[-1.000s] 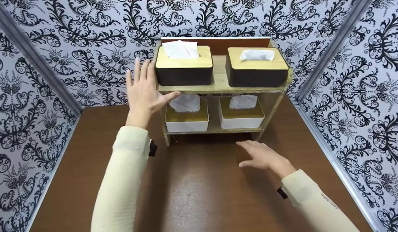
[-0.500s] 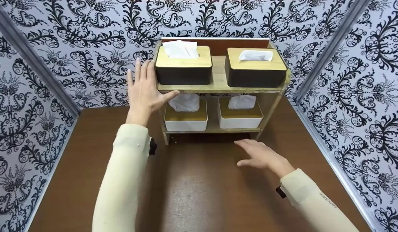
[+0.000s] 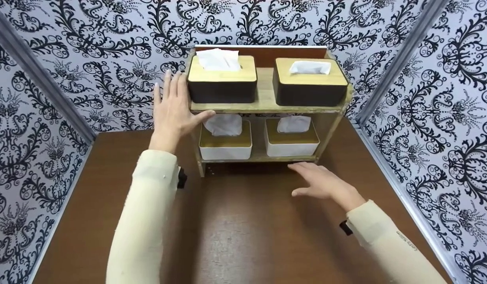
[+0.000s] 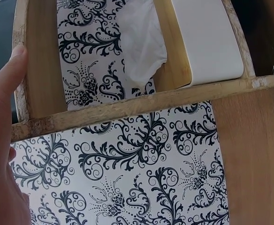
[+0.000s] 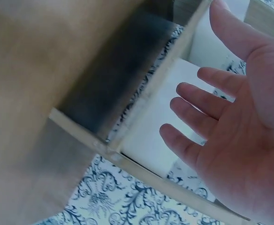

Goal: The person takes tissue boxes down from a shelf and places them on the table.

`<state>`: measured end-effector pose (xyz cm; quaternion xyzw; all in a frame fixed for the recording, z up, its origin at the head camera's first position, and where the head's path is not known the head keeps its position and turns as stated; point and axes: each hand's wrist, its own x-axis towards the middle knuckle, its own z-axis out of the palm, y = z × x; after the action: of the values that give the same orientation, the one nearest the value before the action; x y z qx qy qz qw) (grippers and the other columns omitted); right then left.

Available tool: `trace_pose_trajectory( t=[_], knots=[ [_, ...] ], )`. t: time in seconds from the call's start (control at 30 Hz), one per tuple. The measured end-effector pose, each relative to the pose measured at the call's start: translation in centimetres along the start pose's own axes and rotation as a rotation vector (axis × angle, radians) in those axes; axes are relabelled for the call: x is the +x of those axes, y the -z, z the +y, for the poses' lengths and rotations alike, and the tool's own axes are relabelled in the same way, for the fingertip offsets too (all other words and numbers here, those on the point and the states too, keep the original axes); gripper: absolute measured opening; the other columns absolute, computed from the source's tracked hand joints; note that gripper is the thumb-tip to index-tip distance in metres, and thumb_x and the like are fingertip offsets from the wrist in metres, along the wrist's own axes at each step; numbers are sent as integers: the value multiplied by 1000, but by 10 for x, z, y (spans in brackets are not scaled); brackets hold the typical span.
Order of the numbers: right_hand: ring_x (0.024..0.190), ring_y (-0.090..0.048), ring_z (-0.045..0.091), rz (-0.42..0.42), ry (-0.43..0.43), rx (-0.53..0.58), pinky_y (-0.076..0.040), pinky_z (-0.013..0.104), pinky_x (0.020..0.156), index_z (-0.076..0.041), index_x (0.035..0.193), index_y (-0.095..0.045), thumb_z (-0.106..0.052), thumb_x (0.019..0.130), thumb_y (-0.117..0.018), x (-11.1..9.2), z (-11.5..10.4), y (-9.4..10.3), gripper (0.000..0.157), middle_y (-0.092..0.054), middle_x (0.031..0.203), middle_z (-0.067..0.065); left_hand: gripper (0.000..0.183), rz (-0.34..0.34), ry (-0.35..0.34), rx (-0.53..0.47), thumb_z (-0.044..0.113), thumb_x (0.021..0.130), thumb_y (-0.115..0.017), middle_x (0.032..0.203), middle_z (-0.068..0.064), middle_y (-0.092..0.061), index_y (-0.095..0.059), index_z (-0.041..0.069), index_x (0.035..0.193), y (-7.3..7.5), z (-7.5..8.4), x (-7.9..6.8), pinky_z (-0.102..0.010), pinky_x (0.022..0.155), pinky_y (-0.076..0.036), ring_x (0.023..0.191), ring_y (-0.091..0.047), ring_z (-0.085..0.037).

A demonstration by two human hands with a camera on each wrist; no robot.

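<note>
My left hand (image 3: 173,106) rests against the left side of a small wooden two-tier shelf (image 3: 267,111), fingers straight and thumb across the front edge of the upper board. Beside those fingers sits a black tissue box (image 3: 221,91) with a wood-look lid, a white tissue sticking out. A second black tissue box (image 3: 310,94) stands to its right on the same tier. Below are two white tissue boxes, a left one (image 3: 225,152) and a right one (image 3: 293,149). My right hand (image 3: 324,182) hovers over the table in front of the shelf's lower right, fingers extended and holding nothing.
The shelf stands on a brown wooden table (image 3: 235,221) near the back wall. Patterned black-and-white panels (image 3: 121,71) enclose the table at the back, left and right. Metal strips (image 3: 401,185) run along the panel edges.
My right hand has risen slightly towards the shelf. The left hand keeps its place on the shelf's side, and the tissue boxes have not moved on their tiers.
</note>
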<state>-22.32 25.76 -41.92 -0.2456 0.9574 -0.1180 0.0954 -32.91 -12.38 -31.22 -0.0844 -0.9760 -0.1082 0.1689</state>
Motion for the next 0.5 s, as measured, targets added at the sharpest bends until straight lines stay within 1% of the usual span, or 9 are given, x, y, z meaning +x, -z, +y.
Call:
trace_pose_trajectory(
  t=[0.07, 0.23, 0.4, 0.43, 0.5],
  knots=[
    [139, -39, 40, 7, 8, -8, -34, 63, 110, -3, 147, -40, -43, 85, -72, 0, -1, 8, 81, -44, 149, 20, 120, -7, -5, 7, 82, 75, -53, 166, -6, 0, 4, 15, 158, 2, -1, -1, -46, 125, 10, 153, 9, -25],
    [137, -41, 40, 13, 16, -11, -34, 62, 111, -6, 148, -39, -44, 83, -73, -3, -4, 33, 83, -47, 148, 17, 116, 2, -24, 21, 77, 77, -57, 166, -5, -2, -3, 15, 158, 7, -3, -2, -44, 126, 8, 154, 5, -25],
    [137, -41, 40, -8, 2, -15, -33, 61, 113, -8, 150, -37, -48, 83, -72, -2, -9, 62, 86, -45, 150, 17, 114, -11, -27, 38, 75, 78, -58, 166, -5, -2, -3, 14, 158, 10, -2, -3, -44, 126, 7, 154, 3, -26],
    [136, -43, 39, -12, -2, -20, -34, 60, 113, -8, 150, -37, -48, 82, -73, -2, -10, 67, 86, -45, 149, 17, 114, -11, -27, 39, 74, 79, -59, 166, -4, -2, -3, 14, 158, 11, -2, -3, -44, 126, 7, 154, 3, -26],
    [127, -52, 36, -16, -3, -28, -37, 59, 112, -9, 150, -36, -48, 82, -73, -3, -12, 79, 87, -46, 148, 17, 114, -8, -27, 37, 73, 79, -60, 166, -4, -3, -4, 13, 158, 12, -1, -3, -43, 126, 7, 154, 1, -26]
  ],
)
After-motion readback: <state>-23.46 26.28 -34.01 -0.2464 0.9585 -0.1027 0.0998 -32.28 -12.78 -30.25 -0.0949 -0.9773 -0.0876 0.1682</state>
